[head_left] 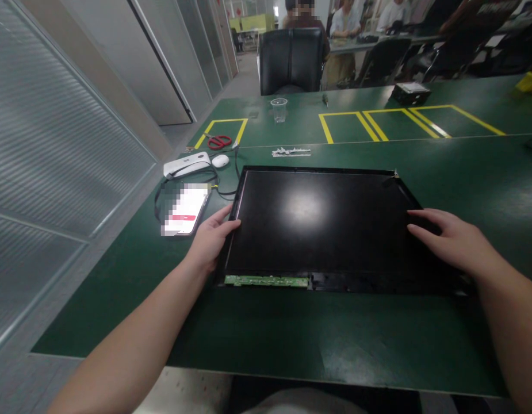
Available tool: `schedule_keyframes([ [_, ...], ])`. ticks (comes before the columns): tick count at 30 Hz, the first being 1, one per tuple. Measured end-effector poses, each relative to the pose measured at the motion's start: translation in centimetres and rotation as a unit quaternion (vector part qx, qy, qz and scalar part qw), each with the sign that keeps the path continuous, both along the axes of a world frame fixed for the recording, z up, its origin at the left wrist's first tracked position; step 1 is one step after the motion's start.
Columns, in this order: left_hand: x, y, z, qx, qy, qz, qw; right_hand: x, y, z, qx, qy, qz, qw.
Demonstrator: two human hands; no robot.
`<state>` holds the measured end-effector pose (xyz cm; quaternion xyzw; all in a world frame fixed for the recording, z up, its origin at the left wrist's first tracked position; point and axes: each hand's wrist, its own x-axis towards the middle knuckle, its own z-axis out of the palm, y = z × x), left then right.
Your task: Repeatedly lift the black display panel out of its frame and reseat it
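Observation:
A large black display panel [317, 224] lies flat on the green table [266, 333], with a green circuit strip [266, 280] along its near edge. My left hand [210, 238] grips the panel's left edge, thumb on top and fingers curled under. On the right edge rests my right hand [451, 241], fingers stretched out flat on the panel.
Left of the panel lie a phone [186, 210], a white box [186, 165], a white mouse [220, 160] and red scissors [219, 141]. A plastic cup [278, 109], a screwdriver [325, 99] and a metal strip [290, 152] lie behind. A black chair [291, 60] and seated people are beyond.

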<state>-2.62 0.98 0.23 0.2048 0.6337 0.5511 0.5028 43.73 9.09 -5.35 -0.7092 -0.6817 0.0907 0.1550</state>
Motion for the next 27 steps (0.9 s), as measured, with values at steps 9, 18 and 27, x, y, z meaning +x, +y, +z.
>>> schedule_keyframes([
  [9, 0.1, 0.0, 0.0, -0.01, 0.013, 0.001, 1.0, 0.1, 0.0, 0.0, -0.018, 0.004, -0.003, 1.0],
  [18, -0.7, 0.1, -0.7, -0.002, 0.008, -0.008, 1.0, 0.1, -0.1, 0.0, -0.015, -0.002, 0.002, 1.0],
  [27, -1.0, 0.2, -0.9, 0.001, -0.033, -0.013, 0.999, 0.1, -0.2, -0.1, -0.002, -0.002, 0.01, 1.0],
])
